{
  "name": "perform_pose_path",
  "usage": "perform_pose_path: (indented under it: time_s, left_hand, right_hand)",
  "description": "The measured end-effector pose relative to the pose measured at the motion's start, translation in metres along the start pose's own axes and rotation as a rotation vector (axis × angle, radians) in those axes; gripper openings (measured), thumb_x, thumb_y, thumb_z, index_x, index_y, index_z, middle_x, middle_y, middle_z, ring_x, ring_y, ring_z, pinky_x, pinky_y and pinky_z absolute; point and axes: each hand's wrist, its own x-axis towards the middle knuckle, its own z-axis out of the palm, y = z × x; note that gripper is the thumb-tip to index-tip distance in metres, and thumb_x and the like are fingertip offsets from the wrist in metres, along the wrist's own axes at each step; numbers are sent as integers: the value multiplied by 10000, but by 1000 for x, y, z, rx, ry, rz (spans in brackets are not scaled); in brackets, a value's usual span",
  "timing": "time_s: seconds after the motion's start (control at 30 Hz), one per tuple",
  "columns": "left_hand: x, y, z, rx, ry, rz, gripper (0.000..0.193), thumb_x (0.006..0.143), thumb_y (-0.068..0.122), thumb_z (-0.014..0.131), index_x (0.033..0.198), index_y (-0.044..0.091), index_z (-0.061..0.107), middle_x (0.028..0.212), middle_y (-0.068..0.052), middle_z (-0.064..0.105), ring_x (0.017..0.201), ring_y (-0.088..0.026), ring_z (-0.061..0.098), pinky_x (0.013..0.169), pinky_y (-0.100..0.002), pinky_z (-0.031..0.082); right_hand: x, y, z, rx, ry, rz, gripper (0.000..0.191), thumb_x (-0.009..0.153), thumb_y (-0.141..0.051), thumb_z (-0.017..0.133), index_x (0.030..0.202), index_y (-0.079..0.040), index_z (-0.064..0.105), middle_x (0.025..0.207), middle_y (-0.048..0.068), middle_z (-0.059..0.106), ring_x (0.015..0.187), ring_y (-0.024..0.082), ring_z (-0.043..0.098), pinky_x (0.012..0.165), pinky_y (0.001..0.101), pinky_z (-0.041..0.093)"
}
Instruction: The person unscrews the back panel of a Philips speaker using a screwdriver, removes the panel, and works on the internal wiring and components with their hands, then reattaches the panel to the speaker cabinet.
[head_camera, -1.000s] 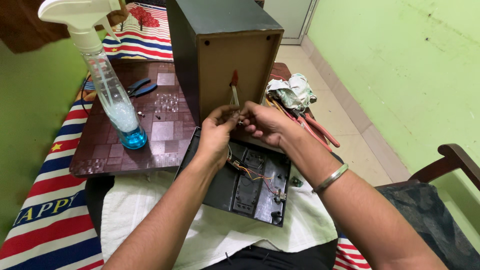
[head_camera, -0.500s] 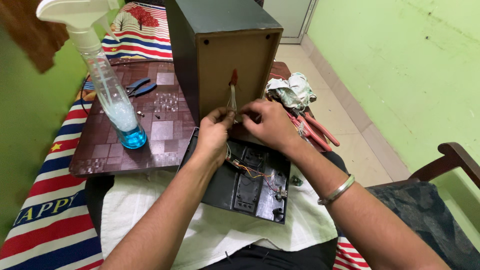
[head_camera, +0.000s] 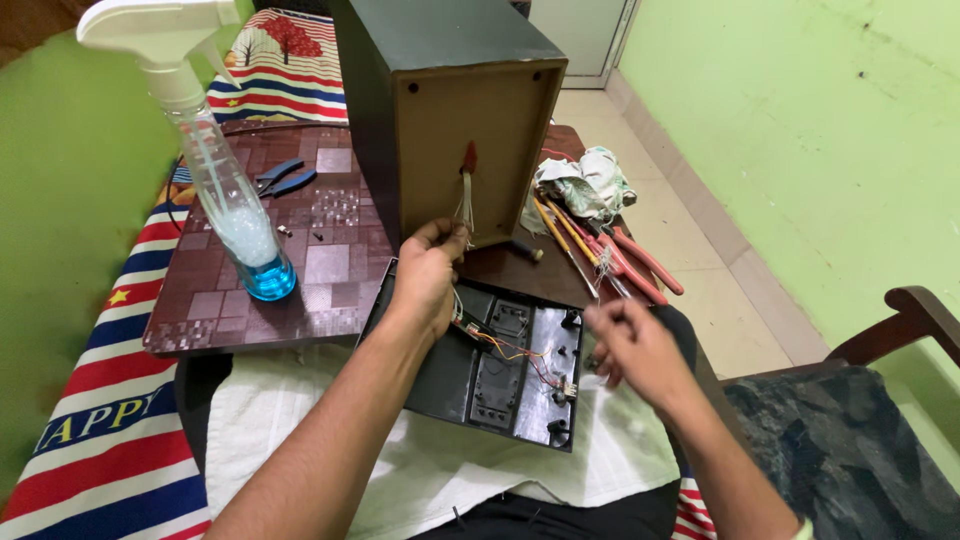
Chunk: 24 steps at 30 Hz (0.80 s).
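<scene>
The left hand (head_camera: 432, 262) is raised in front of the open back of the dark speaker box (head_camera: 455, 120), which stands upright on the table (head_camera: 250, 300). Its fingers are pinched narrow around the lower end of a bundle of thin pale wires (head_camera: 464, 208). The bundle hangs nearly vertical, from a red tip high on the brown inner board down to the fingers, so its long axis runs up and down, just above the hand. The black back panel (head_camera: 500, 365) lies flat on a white cloth (head_camera: 300, 440) over the lap, just below this hand, and thin orange wires (head_camera: 505, 350) run across it. The right hand (head_camera: 632, 345) is lower and to the right, over the right edge of the panel. It is blurred, with fingers loosely curled, and I cannot tell if it holds something. The left hand is clearly nearer to the wire bundle. Screwdrivers and pliers (head_camera: 610, 250) lie to the right of the box, and a spray bottle (head_camera: 225, 190) stands to the left.
</scene>
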Motion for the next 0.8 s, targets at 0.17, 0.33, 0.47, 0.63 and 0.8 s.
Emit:
perform_pose_path:
  time_s: [0.17,0.33,0.47,0.63,0.8]
  left_hand:
    - [1,-4,-3,-17,-13,-17,163,947,121,674,1092,48,690,870,17,630,720,-79,461,590,-248,307]
    - [-16,17,8,147,-60,227,319,946,106,654,1246,1,623,1111,-72,683,1024,-169,608,926,-297,461]
    - [-56,60,4,720,-12,394,529,918,166,678,1396,45,485,1329,-166,593,1247,-301,573,1033,-395,428]
    - [-100,96,3,1130,-142,705,516,824,154,781,1300,58,606,1313,-209,546,1235,-375,511,1014,-455,406]
    - [-109,101,-4,1190,-591,645,489,753,193,834,1194,68,664,1204,-112,603,1139,-332,545,983,-425,445]
  right_hand:
    - [-17,23,17,356,-202,135,723,864,-198,687,1509,-192,360,762,22,637,609,124,601,521,315,548]
    - [-2,21,18,341,-161,-276,765,945,19,639,1667,-86,408,793,35,545,648,80,489,524,244,385]
    - [0,7,11,429,-59,-332,684,892,79,566,1554,-24,427,961,50,713,785,52,613,688,207,483]
    - [-8,-28,1,435,2,-475,672,876,109,525,1530,21,397,1260,106,691,961,64,657,827,210,508]
    - [-5,-58,-7,392,-6,-502,613,882,95,529,1484,43,428,1314,70,664,1011,39,662,887,207,536]
